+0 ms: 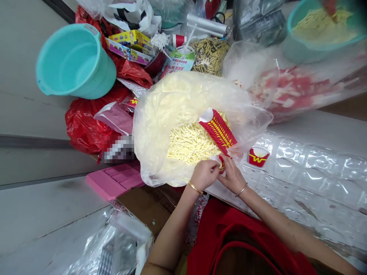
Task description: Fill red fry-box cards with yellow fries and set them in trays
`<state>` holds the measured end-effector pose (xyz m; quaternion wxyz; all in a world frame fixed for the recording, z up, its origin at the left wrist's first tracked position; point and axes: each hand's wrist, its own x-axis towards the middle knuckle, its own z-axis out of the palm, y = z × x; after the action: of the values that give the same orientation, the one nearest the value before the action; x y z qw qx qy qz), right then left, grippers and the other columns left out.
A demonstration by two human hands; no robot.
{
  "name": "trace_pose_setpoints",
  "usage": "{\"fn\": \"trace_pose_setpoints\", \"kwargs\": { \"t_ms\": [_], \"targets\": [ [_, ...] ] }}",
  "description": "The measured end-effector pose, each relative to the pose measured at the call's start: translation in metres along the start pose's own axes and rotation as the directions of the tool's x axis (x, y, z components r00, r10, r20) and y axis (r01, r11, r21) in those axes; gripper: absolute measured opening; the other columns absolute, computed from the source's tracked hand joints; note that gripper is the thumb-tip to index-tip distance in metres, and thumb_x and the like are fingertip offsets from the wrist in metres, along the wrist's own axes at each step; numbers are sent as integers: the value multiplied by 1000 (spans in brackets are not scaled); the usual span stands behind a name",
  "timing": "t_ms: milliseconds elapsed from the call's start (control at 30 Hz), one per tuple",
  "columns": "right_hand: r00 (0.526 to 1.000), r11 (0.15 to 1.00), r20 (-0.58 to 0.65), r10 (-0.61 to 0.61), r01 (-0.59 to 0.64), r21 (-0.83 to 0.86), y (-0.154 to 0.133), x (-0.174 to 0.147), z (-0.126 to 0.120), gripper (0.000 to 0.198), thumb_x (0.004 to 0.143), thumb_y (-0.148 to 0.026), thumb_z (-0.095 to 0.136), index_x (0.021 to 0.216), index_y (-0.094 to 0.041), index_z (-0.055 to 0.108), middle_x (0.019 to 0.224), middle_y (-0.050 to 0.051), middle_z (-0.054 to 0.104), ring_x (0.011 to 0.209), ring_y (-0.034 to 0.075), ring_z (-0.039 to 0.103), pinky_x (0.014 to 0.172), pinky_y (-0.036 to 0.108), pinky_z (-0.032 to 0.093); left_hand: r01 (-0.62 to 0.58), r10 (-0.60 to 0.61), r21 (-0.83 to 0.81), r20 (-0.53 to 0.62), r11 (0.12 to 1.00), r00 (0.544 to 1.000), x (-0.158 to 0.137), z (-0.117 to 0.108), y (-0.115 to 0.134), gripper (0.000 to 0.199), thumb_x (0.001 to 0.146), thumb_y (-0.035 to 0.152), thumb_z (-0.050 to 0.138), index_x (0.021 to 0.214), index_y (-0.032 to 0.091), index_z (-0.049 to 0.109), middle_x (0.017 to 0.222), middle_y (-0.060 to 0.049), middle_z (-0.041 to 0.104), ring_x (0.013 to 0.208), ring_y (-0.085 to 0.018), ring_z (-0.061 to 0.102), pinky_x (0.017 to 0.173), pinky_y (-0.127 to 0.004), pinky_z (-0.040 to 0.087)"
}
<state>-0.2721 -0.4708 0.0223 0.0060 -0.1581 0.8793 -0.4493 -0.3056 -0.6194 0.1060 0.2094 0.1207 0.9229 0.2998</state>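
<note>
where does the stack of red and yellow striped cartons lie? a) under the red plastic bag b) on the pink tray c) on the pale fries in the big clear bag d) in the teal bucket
c: the stack of red and yellow striped cartons lies on the pale fries inside the open clear bag, just above both hands, left hand and right hand, which pinch one small carton.
</note>
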Motion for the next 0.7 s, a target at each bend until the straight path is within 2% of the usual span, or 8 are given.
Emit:
{"fn": "trace_pose_setpoints", "kwargs": {
  "t_ms": [67,167,267,367,467,533,633,700],
  "targets": [
    [998,998,-23,62,-62,6,4,-1,-2,73,80,-36,60,140,-15,22,128,18,46,120,32,45,98,53,42,85,-84,-1,-124,996,989,12,-10,-12,18,85,22,47,95,21,61,84,-2,65,72,-15,60,68,-26,45],
    [994,995,-31,103,-103,14,7,1,-4,77,79,-41,62,140,-15,22,129,18,46,120,31,44,100,52,41,293,-235,200,-268,935,934,42,-17,-35,24,82,30,53,102,18,58,86,-6,65,77,-20,60,69,-30,44],
    [994,994,-26,108,-108,13,6,3,-6,77,79,-41,62,139,-14,23,130,18,45,121,31,44,101,50,40,359,-298,373,-214,855,930,73,-8,-52,23,77,26,56,97,14,58,87,-11,65,80,-24,61,68,-32,42],
    [992,992,-32,122,-122,10,5,4,-7,78,78,-42,62,139,-13,24,131,19,45,122,31,44,102,50,40,367,-313,386,-198,846,929,87,2,-62,15,75,17,52,88,13,58,82,-11,64,77,-24,60,66,-31,40],
    [990,991,-39,135,-135,-2,5,4,-9,79,78,-43,63,139,-13,24,130,19,45,122,32,43,101,50,41,371,-325,159,-252,915,911,76,0,-68,3,73,19,55,73,16,55,67,-4,57,66,-18,54,60,-27,35],
    [989,990,-38,142,-142,-9,5,6,-8,79,77,-44,63,139,-12,26,129,19,46,122,32,44,100,50,41,338,-372,-164,-273,927,887,62,-8,-68,14,73,23,57,63,17,48,55,2,47,55,-12,45,55,-24,31],
    [989,990,-28,142,-143,-2,1,13,-4,77,77,-44,64,137,-13,28,127,19,48,120,32,45,99,50,42,207,-435,-659,-202,723,878,39,-22,-60,26,71,31,64,60,17,44,50,6,38,48,-7,34,50,-21,26],
    [991,991,-20,136,-136,6,-5,21,2,76,76,-43,64,137,-14,28,126,19,48,118,32,47,98,51,43,140,-437,-832,-133,537,890,27,-27,-51,29,69,34,67,62,17,45,51,7,38,47,-6,32,49,-20,25]
  ]
}}
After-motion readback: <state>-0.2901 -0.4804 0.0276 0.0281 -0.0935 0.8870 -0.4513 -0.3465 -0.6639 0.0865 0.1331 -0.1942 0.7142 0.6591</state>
